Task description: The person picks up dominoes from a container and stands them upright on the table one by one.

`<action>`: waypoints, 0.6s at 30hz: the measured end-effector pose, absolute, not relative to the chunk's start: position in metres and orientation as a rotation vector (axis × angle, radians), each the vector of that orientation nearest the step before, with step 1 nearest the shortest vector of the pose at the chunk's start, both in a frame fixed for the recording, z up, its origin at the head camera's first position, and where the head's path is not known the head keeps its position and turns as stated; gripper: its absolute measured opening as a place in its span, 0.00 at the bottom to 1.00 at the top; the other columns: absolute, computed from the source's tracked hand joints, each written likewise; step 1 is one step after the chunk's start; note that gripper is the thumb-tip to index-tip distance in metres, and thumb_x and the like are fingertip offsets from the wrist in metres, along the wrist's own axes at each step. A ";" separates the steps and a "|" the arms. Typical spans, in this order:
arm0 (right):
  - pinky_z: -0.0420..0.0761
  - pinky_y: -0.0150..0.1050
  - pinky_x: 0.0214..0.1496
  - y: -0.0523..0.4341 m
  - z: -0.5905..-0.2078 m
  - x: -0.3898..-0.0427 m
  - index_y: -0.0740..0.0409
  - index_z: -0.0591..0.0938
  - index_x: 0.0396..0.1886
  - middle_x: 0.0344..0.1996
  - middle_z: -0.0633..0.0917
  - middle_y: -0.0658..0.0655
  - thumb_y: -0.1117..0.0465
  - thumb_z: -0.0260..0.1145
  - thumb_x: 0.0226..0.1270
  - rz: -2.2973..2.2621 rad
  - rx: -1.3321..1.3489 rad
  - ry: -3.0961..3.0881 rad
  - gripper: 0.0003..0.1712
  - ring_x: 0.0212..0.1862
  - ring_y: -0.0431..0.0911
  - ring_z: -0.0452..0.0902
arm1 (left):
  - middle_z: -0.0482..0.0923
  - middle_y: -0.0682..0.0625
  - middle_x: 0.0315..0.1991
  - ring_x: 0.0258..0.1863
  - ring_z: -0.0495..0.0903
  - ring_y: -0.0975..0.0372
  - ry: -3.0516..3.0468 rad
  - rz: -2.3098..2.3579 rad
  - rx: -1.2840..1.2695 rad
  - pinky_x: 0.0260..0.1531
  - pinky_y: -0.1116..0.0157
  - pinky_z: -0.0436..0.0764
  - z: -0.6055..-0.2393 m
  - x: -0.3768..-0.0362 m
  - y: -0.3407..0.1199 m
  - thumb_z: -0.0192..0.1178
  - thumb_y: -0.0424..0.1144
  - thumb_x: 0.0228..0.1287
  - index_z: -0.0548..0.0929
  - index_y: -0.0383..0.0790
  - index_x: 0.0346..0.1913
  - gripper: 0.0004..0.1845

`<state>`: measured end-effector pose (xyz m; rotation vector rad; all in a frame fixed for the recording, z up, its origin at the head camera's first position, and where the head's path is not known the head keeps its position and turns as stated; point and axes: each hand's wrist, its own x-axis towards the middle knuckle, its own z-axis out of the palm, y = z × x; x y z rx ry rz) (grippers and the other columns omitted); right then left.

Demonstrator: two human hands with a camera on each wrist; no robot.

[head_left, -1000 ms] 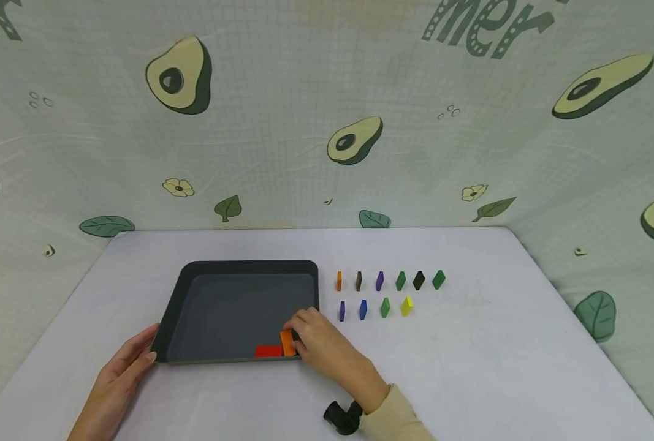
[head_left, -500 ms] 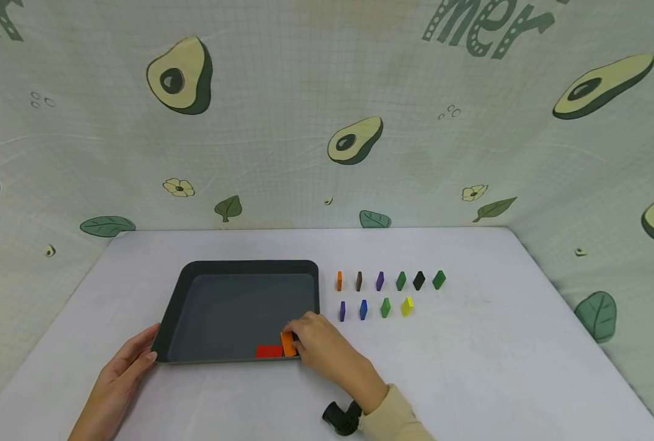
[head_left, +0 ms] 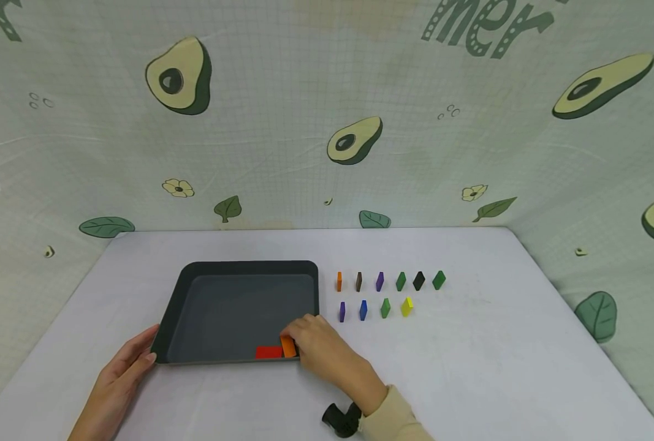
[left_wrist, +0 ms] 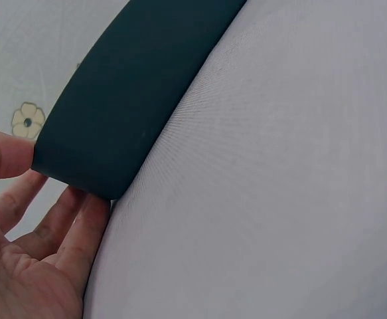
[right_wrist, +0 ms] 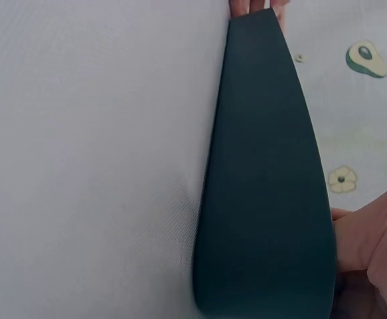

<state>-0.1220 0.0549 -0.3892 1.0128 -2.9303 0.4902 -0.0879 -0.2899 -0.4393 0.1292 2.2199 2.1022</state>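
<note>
A dark grey baking tray (head_left: 249, 267) lies on the white table. My left hand (head_left: 118, 375) holds its near left corner; in the left wrist view the thumb (left_wrist: 6, 157) is at the rim and the fingertips press the outer wall (left_wrist: 133, 86). Inside the near right corner, my right hand (head_left: 329, 352) pinches an orange domino (head_left: 288, 347) that stands upright. Just left of it, a red domino (head_left: 268, 352) lies along the near wall. In the right wrist view the tray's wall (right_wrist: 263, 166) hides both dominoes and the right hand's fingertips.
Right of the tray stand two rows of dominoes, among them a brown one (head_left: 358, 282), a black one (head_left: 418, 280), a blue one (head_left: 363, 310) and a yellow one (head_left: 407, 307). A black wrist device (head_left: 340, 421) sits by the right sleeve (head_left: 394, 419). Avocado-print cloth (head_left: 271, 122) hangs behind the table.
My right hand has come down a little toward the near edge, and its fingers cover more of the orange domino's top. The left hand and tray hold still.
</note>
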 end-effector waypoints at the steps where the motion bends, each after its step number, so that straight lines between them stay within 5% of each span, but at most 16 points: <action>1: 0.72 0.29 0.48 0.055 -0.389 -0.122 0.53 0.83 0.45 0.43 0.83 0.47 0.72 0.60 0.60 0.486 1.016 -2.928 0.16 0.46 0.41 0.75 | 0.65 0.68 0.61 0.57 0.63 0.84 2.220 2.102 0.132 0.49 0.87 0.66 -0.439 -0.088 -0.290 0.45 0.33 0.72 0.55 0.39 0.71 0.27; 18: 0.75 0.29 0.47 0.054 -0.391 -0.124 0.53 0.83 0.42 0.40 0.82 0.49 0.66 0.62 0.63 0.549 1.013 -2.826 0.10 0.40 0.40 0.73 | 0.65 0.68 0.61 0.57 0.62 0.84 2.210 2.104 0.128 0.49 0.87 0.66 -0.440 -0.088 -0.290 0.44 0.33 0.73 0.55 0.39 0.71 0.26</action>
